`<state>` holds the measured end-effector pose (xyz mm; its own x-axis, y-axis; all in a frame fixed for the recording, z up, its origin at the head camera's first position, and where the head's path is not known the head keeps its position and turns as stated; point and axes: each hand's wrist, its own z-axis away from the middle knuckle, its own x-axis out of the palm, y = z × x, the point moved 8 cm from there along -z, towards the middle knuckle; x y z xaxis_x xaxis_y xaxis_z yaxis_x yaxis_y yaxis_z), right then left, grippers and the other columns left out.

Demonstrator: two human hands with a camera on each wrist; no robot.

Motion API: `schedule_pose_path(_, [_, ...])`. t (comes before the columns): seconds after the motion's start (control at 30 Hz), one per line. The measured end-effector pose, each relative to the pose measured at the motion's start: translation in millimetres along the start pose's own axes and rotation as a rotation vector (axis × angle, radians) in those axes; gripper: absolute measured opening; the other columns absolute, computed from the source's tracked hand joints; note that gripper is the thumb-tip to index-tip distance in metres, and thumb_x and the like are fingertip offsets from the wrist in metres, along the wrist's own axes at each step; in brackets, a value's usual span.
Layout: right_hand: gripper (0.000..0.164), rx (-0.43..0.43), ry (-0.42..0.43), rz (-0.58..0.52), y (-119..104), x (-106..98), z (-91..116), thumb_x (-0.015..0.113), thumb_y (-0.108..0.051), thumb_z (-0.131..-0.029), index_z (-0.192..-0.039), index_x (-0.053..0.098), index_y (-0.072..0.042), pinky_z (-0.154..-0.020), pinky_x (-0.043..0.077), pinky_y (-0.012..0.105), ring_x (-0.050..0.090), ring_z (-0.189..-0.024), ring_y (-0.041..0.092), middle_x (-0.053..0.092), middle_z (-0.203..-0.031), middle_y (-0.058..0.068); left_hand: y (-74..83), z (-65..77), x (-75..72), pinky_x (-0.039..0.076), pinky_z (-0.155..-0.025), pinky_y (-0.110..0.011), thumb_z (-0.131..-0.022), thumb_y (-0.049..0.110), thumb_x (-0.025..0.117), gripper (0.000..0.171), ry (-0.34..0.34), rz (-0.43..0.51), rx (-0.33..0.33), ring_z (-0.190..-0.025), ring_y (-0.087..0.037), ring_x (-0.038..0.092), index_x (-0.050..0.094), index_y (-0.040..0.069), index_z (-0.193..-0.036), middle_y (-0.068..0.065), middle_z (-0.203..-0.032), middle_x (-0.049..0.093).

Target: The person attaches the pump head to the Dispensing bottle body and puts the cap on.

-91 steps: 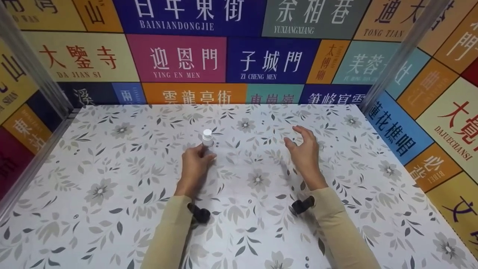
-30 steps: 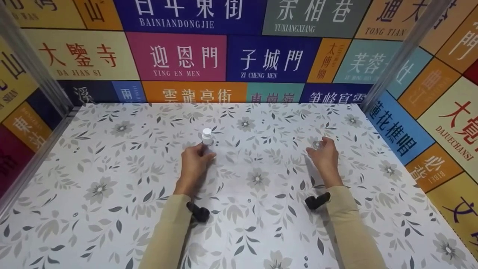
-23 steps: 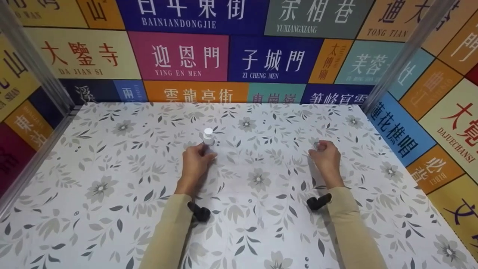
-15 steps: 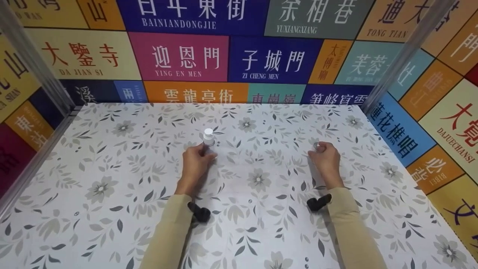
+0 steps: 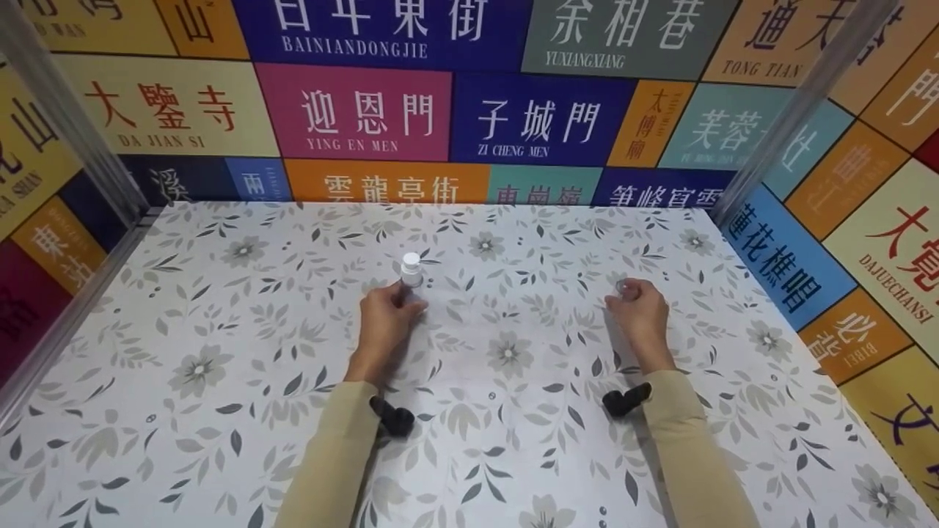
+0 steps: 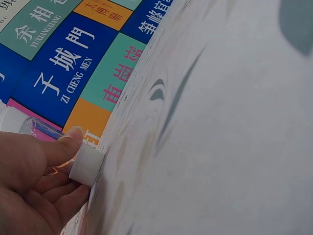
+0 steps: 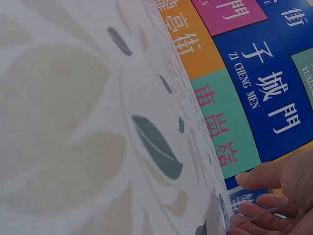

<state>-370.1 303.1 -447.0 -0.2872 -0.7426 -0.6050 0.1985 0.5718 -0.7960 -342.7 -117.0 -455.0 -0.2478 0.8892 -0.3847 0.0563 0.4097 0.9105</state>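
In the head view my left hand (image 5: 385,319) grips a small bottle (image 5: 411,270) that stands upright on the table, left of centre. The left wrist view shows its clear body (image 6: 39,128) between white ends, with the thumb and fingers round it and the lower white end (image 6: 87,164) at the tabletop. To the right my right hand (image 5: 640,312) holds a small clear, see-through piece (image 5: 623,286) low over or on the table. In the right wrist view the clear piece (image 7: 247,201) lies between thumb and curled fingers, partly hidden; its exact kind is unclear.
A white tabletop (image 5: 506,411) with a grey leaf-and-flower print lies under both hands. Behind it stands a wall of coloured sign panels (image 5: 352,110). Clear posts (image 5: 799,110) rise at the back corners. Both wrists carry black cameras (image 5: 627,400).
Three seconds ago my right hand was nearer the middle with spread fingers, holding nothing visible; it has moved right and taken hold of the clear piece. My left hand stays on the bottle.
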Motion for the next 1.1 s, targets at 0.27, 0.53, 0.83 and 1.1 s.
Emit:
schedule_pose_path(0.27, [0.046,0.000,0.016,-0.035,-3.3,1.4,2.2,0.065,-0.014,-0.093,-0.137,0.054,-0.004,-0.095,0.048,0.037,0.055,-0.123,0.033,0.060,-0.132,0.019,-1.0,0.4,-2.2,0.052,-0.081,-0.038,-0.082,0.006,0.077,0.018,0.003,-0.036,-0.002,-0.085,-0.024,0.062,0.074,-0.003,-0.098,-0.019,-0.100,0.075])
schedule_pose_path(0.53, [0.052,0.005,-0.009,-0.058,-8.4,-2.7,1.1,0.065,-0.017,-0.095,-0.143,0.049,-0.005,-0.088,0.048,0.028,0.060,-0.122,0.033,0.059,-0.135,0.019,0.1,1.2,-3.1,0.052,-0.077,-0.034,-0.082,0.005,0.077,0.016,0.007,0.010,-0.012,-0.081,-0.024,0.062,0.074,-0.002,-0.095,-0.017,-0.090,0.074])
schedule_pose_path(0.83, [0.056,0.047,-0.015,-0.036,-3.9,-3.5,0.7,0.066,-0.017,-0.094,-0.143,0.044,0.000,-0.099,0.047,0.037,0.058,-0.124,0.034,0.059,-0.139,0.019,1.5,1.7,0.4,0.045,-0.068,-0.027,-0.082,0.005,0.077,0.012,0.007,0.002,-0.007,-0.072,-0.019,0.054,0.073,-0.002,-0.089,-0.011,-0.077,0.067])
schedule_pose_path(1.1, [0.057,0.045,-0.002,-0.063,-9.4,2.2,1.5,0.067,-0.016,-0.092,-0.140,0.041,0.000,-0.100,0.045,0.038,0.059,-0.121,0.033,0.062,-0.134,0.019,2.7,1.4,-2.0,0.040,-0.063,-0.028,-0.081,0.005,0.078,0.011,0.018,-0.027,0.018,-0.067,-0.019,0.048,0.070,-0.003,-0.085,-0.008,-0.073,0.059])
